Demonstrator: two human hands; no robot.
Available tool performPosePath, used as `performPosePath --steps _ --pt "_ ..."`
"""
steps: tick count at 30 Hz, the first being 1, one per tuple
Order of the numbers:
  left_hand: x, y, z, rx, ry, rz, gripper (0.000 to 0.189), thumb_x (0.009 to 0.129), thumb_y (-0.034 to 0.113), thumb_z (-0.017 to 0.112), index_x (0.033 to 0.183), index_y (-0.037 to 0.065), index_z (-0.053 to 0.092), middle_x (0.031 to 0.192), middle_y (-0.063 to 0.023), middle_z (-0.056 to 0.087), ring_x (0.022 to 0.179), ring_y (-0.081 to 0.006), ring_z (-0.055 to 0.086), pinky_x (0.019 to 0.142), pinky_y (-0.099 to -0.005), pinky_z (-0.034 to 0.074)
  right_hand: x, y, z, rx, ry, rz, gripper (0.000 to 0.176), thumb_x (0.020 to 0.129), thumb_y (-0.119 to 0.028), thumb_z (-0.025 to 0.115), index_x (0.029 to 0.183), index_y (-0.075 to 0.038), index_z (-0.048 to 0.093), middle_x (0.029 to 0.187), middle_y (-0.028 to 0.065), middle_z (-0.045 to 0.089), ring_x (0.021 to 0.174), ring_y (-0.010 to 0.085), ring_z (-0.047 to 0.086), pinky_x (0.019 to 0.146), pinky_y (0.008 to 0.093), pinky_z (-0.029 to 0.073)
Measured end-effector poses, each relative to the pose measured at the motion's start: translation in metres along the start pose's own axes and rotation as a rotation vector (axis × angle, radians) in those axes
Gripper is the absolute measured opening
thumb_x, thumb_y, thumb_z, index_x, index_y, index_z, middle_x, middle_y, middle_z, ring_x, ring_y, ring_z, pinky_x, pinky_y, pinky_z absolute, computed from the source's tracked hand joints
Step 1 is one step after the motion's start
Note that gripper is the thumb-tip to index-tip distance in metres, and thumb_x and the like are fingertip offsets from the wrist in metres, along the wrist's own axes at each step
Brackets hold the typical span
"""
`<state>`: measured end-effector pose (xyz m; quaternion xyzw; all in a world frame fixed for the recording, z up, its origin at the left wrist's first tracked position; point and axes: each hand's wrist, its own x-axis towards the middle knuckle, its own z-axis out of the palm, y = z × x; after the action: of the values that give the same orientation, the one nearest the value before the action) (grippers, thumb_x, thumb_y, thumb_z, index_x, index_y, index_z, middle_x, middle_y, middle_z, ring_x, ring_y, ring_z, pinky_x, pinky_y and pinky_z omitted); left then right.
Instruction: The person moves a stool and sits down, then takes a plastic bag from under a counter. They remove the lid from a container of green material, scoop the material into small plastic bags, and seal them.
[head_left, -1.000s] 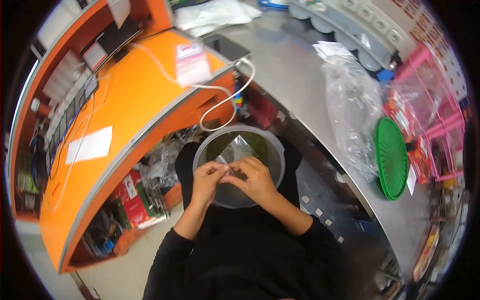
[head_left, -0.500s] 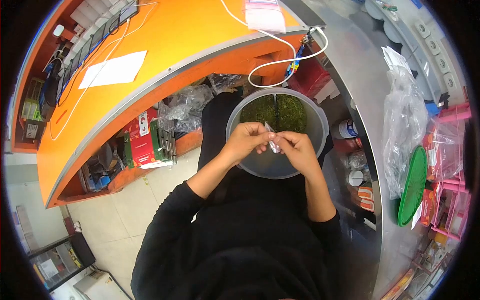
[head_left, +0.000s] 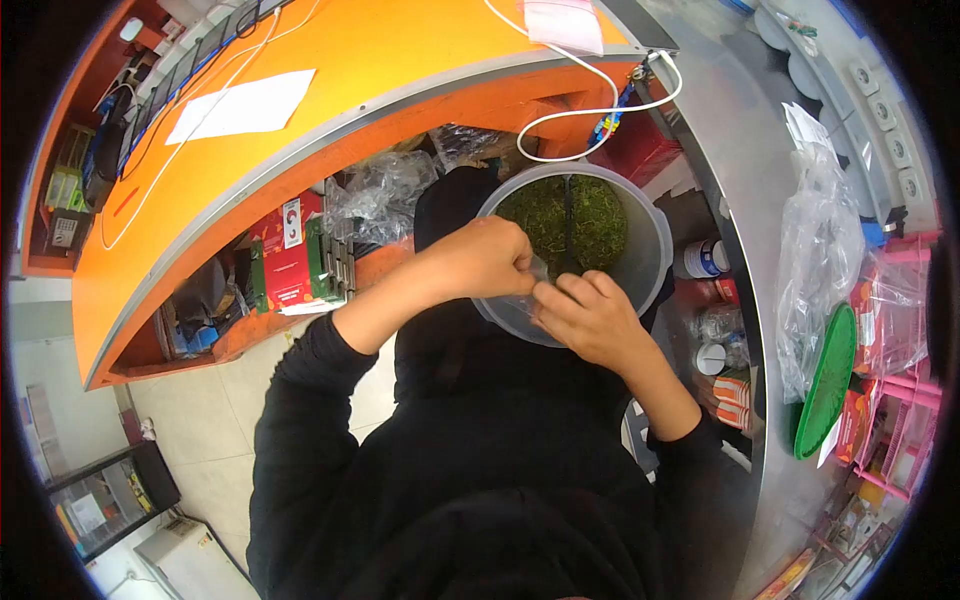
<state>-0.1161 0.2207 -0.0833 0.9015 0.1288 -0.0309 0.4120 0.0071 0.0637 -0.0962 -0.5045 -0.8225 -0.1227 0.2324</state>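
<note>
My left hand (head_left: 485,258) is closed, pinching one end of a small clear plastic piece (head_left: 540,270) over the near side of a round translucent tub (head_left: 655,250). On the other end of the plastic, my right hand (head_left: 592,318) has its fingers curled and pressed together. The tub rests at my lap and holds green moss (head_left: 597,225), with a dark strip running down its middle. What the plastic piece contains is too small to tell.
An orange desk (head_left: 380,50) with white cables and a paper (head_left: 245,105) curves ahead. Beneath it are plastic bags (head_left: 385,195) and a red box (head_left: 283,262). At the right, a grey counter holds a green lid (head_left: 827,380) and clear plastic wrap (head_left: 810,260).
Both hands have come nearer me and look larger, with the left raised and its knuckles bent over. The tub and surroundings have shifted slightly in view.
</note>
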Motion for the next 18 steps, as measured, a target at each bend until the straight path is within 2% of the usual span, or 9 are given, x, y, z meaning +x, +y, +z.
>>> performPosePath --steps 3,4,6,8,9,10,12,14,18 --pt "-0.005 0.016 -0.025 0.041 -0.072 -0.060 0.019 0.066 0.017 0.063 0.063 -0.001 0.057 0.056 -0.0127 0.055 0.053 -0.0203 0.057 0.053 -0.0332 0.043 -0.006 0.003 0.000 0.428 -0.071 0.180 0.016 0.072 -0.010 0.065 0.087 -0.005 0.062 0.083 0.0070 0.059 0.070 0.0206 0.057 0.059 0.0303 0.045" --pt "-0.002 0.013 -0.031 -0.102 -0.113 -0.058 0.031 0.066 0.022 0.070 0.086 0.000 0.060 0.076 -0.0125 0.062 0.072 -0.0197 0.061 0.064 -0.0333 0.046 -0.008 0.005 -0.001 0.518 -0.026 0.221 0.018 0.072 -0.008 0.065 0.089 -0.005 0.062 0.085 0.0071 0.060 0.071 0.0204 0.057 0.059 0.0300 0.045" --pt "-0.001 0.007 -0.007 -0.409 -0.015 0.262 0.051 0.065 0.027 0.074 0.103 0.002 0.053 0.092 -0.0131 0.060 0.086 -0.0200 0.058 0.074 -0.0333 0.045 -0.009 0.010 -0.005 0.690 0.069 0.310 0.021 0.072 -0.006 0.066 0.092 -0.004 0.062 0.087 0.0074 0.061 0.072 0.0199 0.058 0.061 0.0295 0.046" --pt "-0.008 0.019 0.002 -0.512 -0.174 0.253 0.084 0.060 0.036 0.080 0.124 0.003 0.038 0.111 -0.0139 0.053 0.102 -0.0221 0.051 0.089 -0.0345 0.039 -0.007 0.008 -0.007 0.743 0.132 0.367 0.025 0.072 -0.003 0.065 0.097 -0.003 0.062 0.090 0.0077 0.061 0.073 0.0188 0.059 0.062 0.0290 0.047" --pt "-0.009 0.029 0.000 -0.482 -0.201 0.165 0.071 0.065 0.029 0.078 0.121 0.003 0.041 0.105 -0.0110 0.055 0.100 -0.0201 0.053 0.087 -0.0339 0.042 -0.006 0.006 -0.009 0.770 0.161 0.396 0.027 0.073 -0.001 0.065 0.099 -0.003 0.062 0.092 0.0079 0.062 0.074 0.0183 0.059 0.062 0.0287 0.047" --pt "-0.007 0.021 0.005 -0.563 -0.082 0.131 0.065 0.068 0.024 0.076 0.120 0.004 0.042 0.102 -0.0093 0.055 0.098 -0.0185 0.053 0.085 -0.0322 0.042 -0.011 0.006 -0.019 1.011 0.059 0.611 0.039 0.074 0.002 0.063 0.113 -0.002 0.056 0.111 0.0099 0.058 0.084 0.0161 0.058 0.069 0.0277 0.047" --pt "-0.004 -0.002 0.009 -0.830 0.038 0.076 0.051 0.074 0.008 0.069 0.118 0.005 0.043 0.093 -0.0054 0.055 0.089 -0.0134 0.055 0.078 -0.0269 0.045 -0.013 0.005 -0.020 1.311 0.217 0.658 0.045 0.075 0.004 0.060 0.119 -0.001 0.051 0.123 0.0110 0.049 0.092 0.0161 0.056 0.074 0.0278 0.045" --pt "-0.009 0.002 -0.003 -1.057 0.072 0.041 0.050 0.077 0.011 0.065 0.121 0.004 0.041 0.094 -0.0076 0.055 0.084 -0.0153 0.057 0.076 -0.0281 0.047 -0.022 0.008 -0.019 1.516 0.267 0.611 0.056 0.075 0.008 0.058 0.128 0.000 0.041 0.138 0.0125 0.034 0.102 0.0182 0.052 0.082 0.0286 0.043" --pt "-0.020 -0.003 -0.014 -1.215 0.121 0.065 0.051 0.080 0.013 0.061 0.125 0.005 0.039 0.101 -0.0118 0.055 0.084 -0.0188 0.058 0.075 -0.0309 0.048 -0.025 0.000 -0.027 1.363 0.370 0.709 0.043 0.076 0.007 0.053 0.118 0.000 0.049 0.130 0.0140 0.044 0.100 0.0190 0.053 0.080 0.0298 0.044"
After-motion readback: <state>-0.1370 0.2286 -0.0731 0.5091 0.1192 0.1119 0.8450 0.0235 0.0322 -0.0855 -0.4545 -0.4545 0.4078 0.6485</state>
